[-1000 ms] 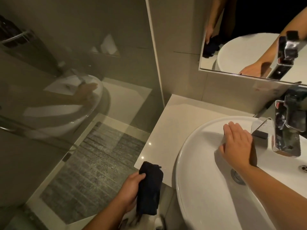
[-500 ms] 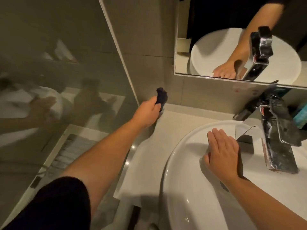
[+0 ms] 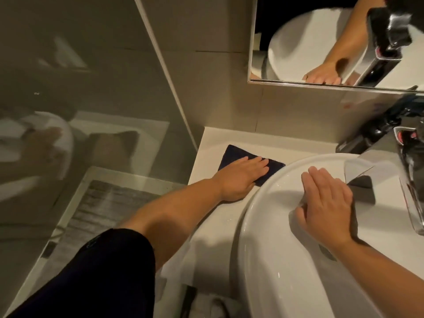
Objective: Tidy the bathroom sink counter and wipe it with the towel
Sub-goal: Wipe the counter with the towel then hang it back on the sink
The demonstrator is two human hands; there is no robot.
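While the left hand (image 3: 238, 177) lies flat, fingers together, on the dark folded towel (image 3: 236, 157), the right hand (image 3: 328, 203) rests open-palmed on the sink (image 3: 263, 226) rim. Half a second ago the towel was bunched up in the air; now it's down on the counter (image 3: 229, 138), near the back-left corner I think, with bare counter toward the wall.

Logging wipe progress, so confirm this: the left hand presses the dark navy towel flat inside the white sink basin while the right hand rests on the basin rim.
Not quite. In the head view the left hand presses the dark navy towel flat on the pale counter, beside the white sink basin, not inside it. The right hand does rest on the rim.
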